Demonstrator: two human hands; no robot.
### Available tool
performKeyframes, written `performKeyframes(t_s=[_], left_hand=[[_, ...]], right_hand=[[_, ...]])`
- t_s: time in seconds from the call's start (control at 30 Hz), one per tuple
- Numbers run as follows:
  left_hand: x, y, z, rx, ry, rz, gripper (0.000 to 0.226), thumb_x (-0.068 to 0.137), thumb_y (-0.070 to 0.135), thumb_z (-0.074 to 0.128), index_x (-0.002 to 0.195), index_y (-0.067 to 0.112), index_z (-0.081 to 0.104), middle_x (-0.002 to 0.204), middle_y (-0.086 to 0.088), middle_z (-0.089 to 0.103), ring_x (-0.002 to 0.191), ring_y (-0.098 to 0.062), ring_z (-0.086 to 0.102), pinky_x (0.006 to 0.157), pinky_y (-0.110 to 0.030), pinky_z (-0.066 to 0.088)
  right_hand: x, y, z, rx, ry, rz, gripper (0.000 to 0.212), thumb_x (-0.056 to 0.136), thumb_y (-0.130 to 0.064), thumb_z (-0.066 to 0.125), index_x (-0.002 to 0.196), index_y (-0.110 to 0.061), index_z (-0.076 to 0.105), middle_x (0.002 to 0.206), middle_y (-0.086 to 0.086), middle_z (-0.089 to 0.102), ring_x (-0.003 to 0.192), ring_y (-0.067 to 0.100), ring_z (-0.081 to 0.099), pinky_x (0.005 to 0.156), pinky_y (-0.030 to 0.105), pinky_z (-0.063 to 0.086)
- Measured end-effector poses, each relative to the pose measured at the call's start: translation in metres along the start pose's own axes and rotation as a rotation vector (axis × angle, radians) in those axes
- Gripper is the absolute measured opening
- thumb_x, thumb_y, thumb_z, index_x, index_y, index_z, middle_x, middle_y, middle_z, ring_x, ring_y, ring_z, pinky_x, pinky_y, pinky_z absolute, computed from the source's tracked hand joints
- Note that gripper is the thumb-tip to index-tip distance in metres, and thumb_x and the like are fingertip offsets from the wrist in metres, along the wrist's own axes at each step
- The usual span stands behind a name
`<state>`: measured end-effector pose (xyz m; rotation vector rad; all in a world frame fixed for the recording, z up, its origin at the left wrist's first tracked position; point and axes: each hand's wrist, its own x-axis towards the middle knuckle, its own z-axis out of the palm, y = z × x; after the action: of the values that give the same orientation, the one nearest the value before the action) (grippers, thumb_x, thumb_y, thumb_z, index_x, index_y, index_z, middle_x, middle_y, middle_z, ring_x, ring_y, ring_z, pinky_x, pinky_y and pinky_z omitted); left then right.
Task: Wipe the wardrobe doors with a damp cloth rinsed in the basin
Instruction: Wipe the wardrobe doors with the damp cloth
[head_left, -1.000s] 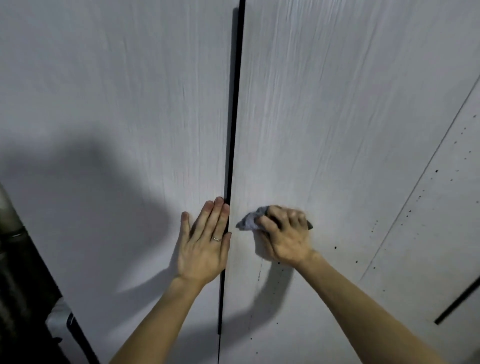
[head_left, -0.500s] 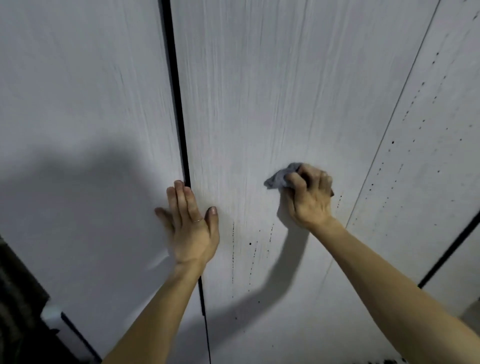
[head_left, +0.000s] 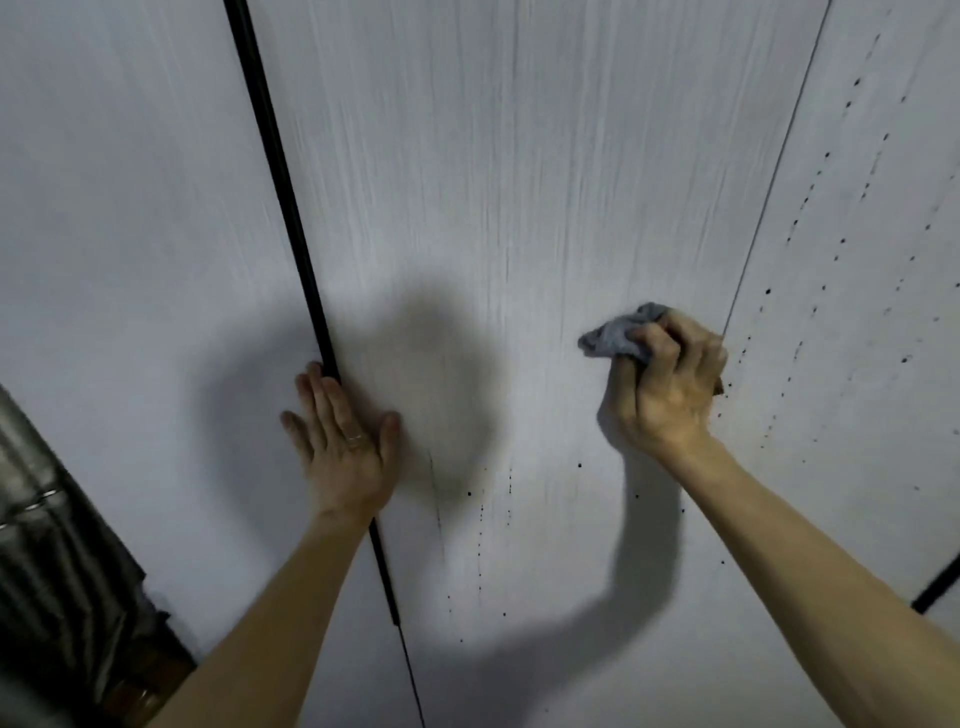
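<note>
Right of centre in the frame, the grey cloth (head_left: 621, 332) is bunched up against the white wardrobe door (head_left: 519, 182), poking out up and to the left of the curled fingers (head_left: 670, 343) of the right hand (head_left: 667, 384) gripping it. Lower centre, the left hand (head_left: 345, 436) lies flat across the dark gap (head_left: 280, 171) between doors, fingers straight and close together, thumb out. Dark specks (head_left: 810, 291) dot the panel on the right.
</note>
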<state>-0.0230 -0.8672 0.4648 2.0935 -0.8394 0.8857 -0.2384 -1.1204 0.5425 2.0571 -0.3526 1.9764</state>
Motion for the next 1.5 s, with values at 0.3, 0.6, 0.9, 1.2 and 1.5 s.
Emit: performKeyframes(t_s=[0.3,0.6,0.9,1.2,1.5], left_hand=[[-0.002,0.003,-0.011,0.076,-0.081,-0.032,0.089,0.098,0.058,0.029,0.153,0.012,-0.023,0.163,-0.001,-0.023,0.152,-0.021,-0.019,0.121,-0.059,-0.006],[0.0,-0.001,-0.007,0.03,-0.079,-0.012,0.088,0.098,0.06,0.028,0.151,0.017,-0.029,0.162,0.002,-0.026,0.152,-0.022,-0.018,0.12,-0.062,-0.004],[-0.003,-0.035,-0.002,0.011,-0.114,0.156,0.082,0.1,0.051,0.027,0.152,0.019,-0.029,0.161,0.006,-0.031,0.15,-0.016,-0.023,0.119,-0.045,-0.019],[-0.001,-0.046,0.012,-0.039,-0.042,0.27,0.082,0.101,0.041,0.033,0.153,0.015,-0.025,0.162,0.0,-0.028,0.151,-0.02,-0.022,0.118,-0.049,-0.02],[-0.003,-0.049,0.015,-0.039,0.009,0.286,0.071,0.105,0.042,0.022,0.153,0.019,-0.025,0.161,0.004,-0.031,0.151,-0.017,-0.022,0.119,-0.051,-0.018]], right_hand=[[-0.089,-0.003,-0.017,0.05,-0.362,-0.269,0.03,0.089,-0.03,0.051,0.117,-0.018,0.048,0.118,0.006,0.042,0.09,0.028,0.043,0.075,0.041,0.033],[-0.03,-0.052,0.021,0.047,-0.075,-0.023,0.023,0.097,-0.029,0.049,0.115,-0.014,0.047,0.119,0.01,0.042,0.095,0.029,0.045,0.077,0.042,0.033],[-0.086,-0.102,0.028,0.032,-0.362,-0.225,0.022,0.096,-0.027,0.046,0.115,-0.019,0.05,0.118,0.007,0.043,0.088,0.029,0.041,0.074,0.042,0.033],[-0.128,-0.138,0.054,-0.023,-0.348,-0.263,0.027,0.101,-0.038,0.037,0.115,-0.019,0.051,0.119,0.006,0.044,0.089,0.026,0.044,0.076,0.04,0.032],[-0.036,-0.164,0.069,0.014,-0.207,-0.141,0.022,0.098,-0.028,0.048,0.118,-0.02,0.047,0.119,0.007,0.04,0.097,0.029,0.043,0.081,0.041,0.032]])
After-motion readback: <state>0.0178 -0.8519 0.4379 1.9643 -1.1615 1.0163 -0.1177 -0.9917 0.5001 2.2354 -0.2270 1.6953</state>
